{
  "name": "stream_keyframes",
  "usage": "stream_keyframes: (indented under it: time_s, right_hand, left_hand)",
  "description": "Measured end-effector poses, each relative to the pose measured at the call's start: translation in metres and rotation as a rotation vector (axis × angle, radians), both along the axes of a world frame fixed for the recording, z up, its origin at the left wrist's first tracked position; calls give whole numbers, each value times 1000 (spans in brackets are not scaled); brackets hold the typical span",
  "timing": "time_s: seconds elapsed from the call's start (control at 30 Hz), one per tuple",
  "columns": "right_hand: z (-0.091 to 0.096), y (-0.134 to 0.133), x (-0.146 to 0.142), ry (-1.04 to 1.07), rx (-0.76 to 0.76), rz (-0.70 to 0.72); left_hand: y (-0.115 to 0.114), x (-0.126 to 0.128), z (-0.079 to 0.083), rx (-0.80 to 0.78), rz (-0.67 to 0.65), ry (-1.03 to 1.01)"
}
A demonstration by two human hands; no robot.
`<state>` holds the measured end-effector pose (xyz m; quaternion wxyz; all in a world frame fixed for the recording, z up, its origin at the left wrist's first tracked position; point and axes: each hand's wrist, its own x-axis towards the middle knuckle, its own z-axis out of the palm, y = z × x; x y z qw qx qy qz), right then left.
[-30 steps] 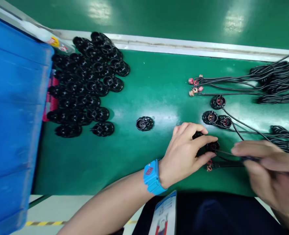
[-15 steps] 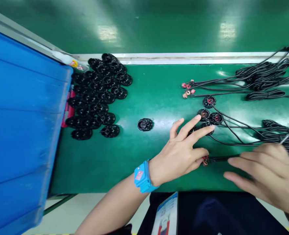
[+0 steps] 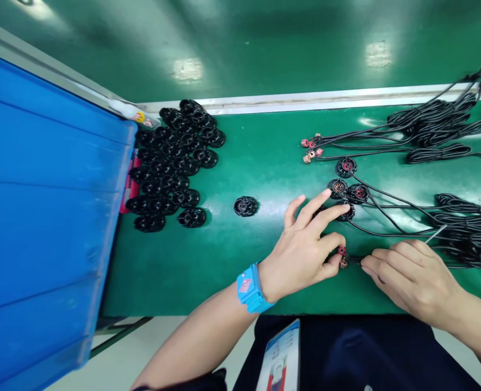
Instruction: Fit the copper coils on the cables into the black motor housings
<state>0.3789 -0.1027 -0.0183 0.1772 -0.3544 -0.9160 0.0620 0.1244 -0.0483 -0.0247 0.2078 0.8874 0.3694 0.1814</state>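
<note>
My left hand (image 3: 305, 247), with a blue wrist strap (image 3: 250, 288), lies on the green table (image 3: 264, 157). Its thumb and a bent finger pinch a small red wound coil (image 3: 341, 253), while the index and middle fingers stretch out over a black round housing (image 3: 348, 212). My right hand (image 3: 407, 274) is closed on the black cable (image 3: 356, 261) just behind that coil. A thin metal pin (image 3: 436, 234) sticks up behind its knuckles.
A pile of black round housings (image 3: 175, 163) lies at the left beside a big blue bin (image 3: 40, 217). One housing (image 3: 245, 206) sits alone mid-table. Housings with cables (image 3: 346, 167), loose coils (image 3: 311, 149) and cable bundles (image 3: 468, 228) fill the right. A card (image 3: 281, 358) lies on my lap.
My left hand let go of a black housing and stretched its fingers, then pinched the coil end. My right hand slid left along the cable and closed on it.
</note>
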Motion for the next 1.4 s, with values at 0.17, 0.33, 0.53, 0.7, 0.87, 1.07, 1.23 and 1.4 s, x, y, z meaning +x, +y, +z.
stream_keyframes:
  time_s: [0.17,0.33,0.53,0.7,0.87,1.07,1.23,1.4]
  right_hand:
    - [-1,3,-5,39,-38,-82]
    - [-3,2,-3,35,-100,-110]
    - [-6,3,-4,44,-152,-149]
    - [-7,5,-8,32,-107,-175]
    - [-6,5,-10,41,-111,-196]
    - [-5,6,-11,53,-110,-174]
    - [-4,6,-10,66,-141,-137]
    - [-1,7,-11,89,-143,-126]
  left_hand:
    - [-2,-3,0,11,5,-41]
    - [-4,-2,-5,103,-17,-1]
    - [-2,-4,-6,47,-17,-52]
    - [-1,-6,-5,38,-69,-80]
    - [0,-7,-3,26,-136,-88]
    - [-1,-8,-4,48,-55,-73]
    - [-3,-6,-5,78,13,-125]
    - [-3,-6,-6,78,36,-142]
